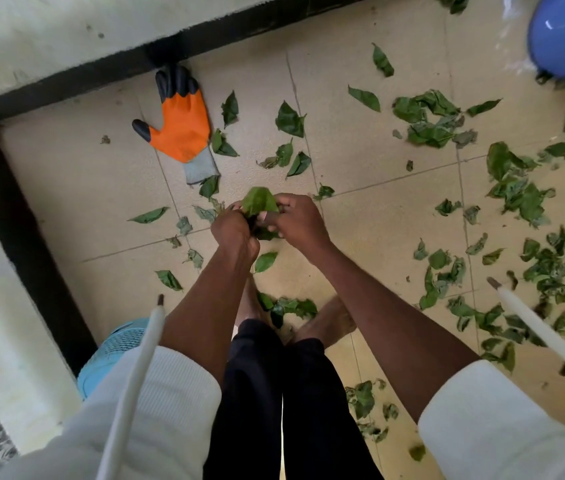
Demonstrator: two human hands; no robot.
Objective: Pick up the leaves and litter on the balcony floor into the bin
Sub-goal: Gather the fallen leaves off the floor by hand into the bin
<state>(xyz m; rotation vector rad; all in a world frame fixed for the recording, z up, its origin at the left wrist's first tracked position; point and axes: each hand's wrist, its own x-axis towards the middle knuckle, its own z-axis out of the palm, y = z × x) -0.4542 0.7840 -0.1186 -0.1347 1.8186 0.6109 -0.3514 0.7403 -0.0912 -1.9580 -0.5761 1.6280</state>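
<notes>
From my feed, the blue bin (114, 355) sits at seven o'clock, its inside unseen. An orange glove (180, 128) lies at eleven. At centre my left hand (234, 232) clamps a bunch of leaves (259, 201) while the right hand (296, 220) pinches them too. Loose leaves (523, 202) litter the floor (378, 237) from one to five o'clock: I judge most work remains.

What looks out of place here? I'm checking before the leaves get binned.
An orange work glove with black fingertips lies flat on the beige tiled floor by the dark wall base, unworn, while the bare left hand and right hand hold a bunch of green leaves.
</notes>
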